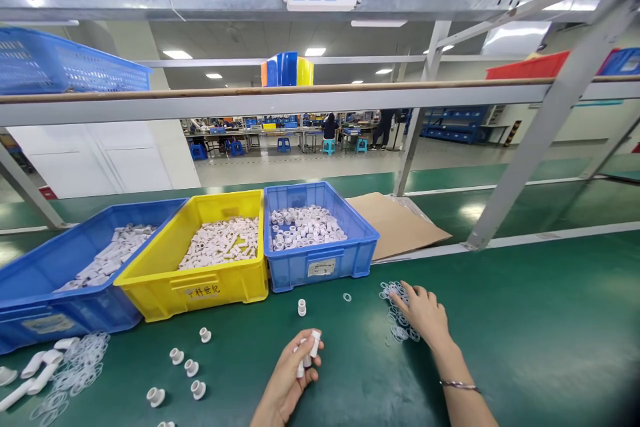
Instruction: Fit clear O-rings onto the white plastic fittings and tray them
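Note:
Low in the middle, my left hand (pixel 289 373) is closed around several small white plastic pipe fittings (pixel 315 343); the fingers partly cover them. My right hand (pixel 423 312) reaches over a loose pile of thin translucent rings (pixel 400 332), its fingers apart and the fingertips touching the pile's upper part. Whether a ring lies between those fingertips is hard to see. One single ring (pixel 347 297) lies left of the pile. Beyond my left hand a white fitting (pixel 301 307) stands upright on the green tabletop (pixel 540 333).
A blue bin (pixel 320 265), a yellow bin (pixel 200 293) and another blue bin (pixel 65 323) hold small white parts. Several flanged white fittings (pixel 191 367) stand at left, near more rings (pixel 83 363) and curved white pieces (pixel 34 363). Cardboard (pixel 395 223) lies behind; a metal frame post (pixel 525 140) rises at right.

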Available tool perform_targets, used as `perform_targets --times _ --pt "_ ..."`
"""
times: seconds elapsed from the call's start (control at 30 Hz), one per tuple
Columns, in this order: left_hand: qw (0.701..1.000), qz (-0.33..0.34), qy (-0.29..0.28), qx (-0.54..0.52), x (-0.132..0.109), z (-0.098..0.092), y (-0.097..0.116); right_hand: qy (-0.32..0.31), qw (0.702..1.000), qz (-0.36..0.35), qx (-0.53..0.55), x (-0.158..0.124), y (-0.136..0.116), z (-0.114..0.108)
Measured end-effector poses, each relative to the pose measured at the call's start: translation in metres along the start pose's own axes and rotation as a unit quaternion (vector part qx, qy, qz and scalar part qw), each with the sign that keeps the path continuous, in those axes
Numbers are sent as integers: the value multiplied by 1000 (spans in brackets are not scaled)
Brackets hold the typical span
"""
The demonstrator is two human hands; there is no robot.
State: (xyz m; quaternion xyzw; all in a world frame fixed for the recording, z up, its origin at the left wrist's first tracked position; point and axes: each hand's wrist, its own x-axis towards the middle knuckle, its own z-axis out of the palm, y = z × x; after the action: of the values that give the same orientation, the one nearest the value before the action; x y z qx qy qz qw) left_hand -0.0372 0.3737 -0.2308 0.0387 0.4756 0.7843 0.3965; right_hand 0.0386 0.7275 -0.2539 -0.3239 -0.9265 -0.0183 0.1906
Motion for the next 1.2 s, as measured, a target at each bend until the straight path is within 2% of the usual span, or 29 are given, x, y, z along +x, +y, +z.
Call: perform_targets --times 0.1,0.37,0.6,0.67,0.77,0.8,0.93,1.0,1.1,1.2 --pt "998 40 17 47 -5 -2 8 -16 1000 -17 -13 -1 -1 6" --pt "965 169 119 160 -31 -4 36 -43 998 -32 44 6 -1 16" --pt "922 209 153 287 -59 -16 54 -61 994 -7 88 9 3 26" --pt "868 222 169 411 -68 -25 58 -64 993 -2 97 10 5 28" --pt "736 232 186 608 -72 -42 70 -66 991 -3 118 14 8 32" --pt "705 227 185 646 -70 -49 75 -68 990 -4 126 15 8 33" --pt "640 186 149 730 -48 -75 98 -76 987 -4 141 18 9 35" --pt "618 176 119 757 -34 -82 105 -79 987 -1 140 17 8 33" --pt "595 187 84 777 -12 -79 106 -84 987 1 137 16 7 30" --pt "575 217 65 786 11 -63 97 -87 988 3 130 14 5 27"
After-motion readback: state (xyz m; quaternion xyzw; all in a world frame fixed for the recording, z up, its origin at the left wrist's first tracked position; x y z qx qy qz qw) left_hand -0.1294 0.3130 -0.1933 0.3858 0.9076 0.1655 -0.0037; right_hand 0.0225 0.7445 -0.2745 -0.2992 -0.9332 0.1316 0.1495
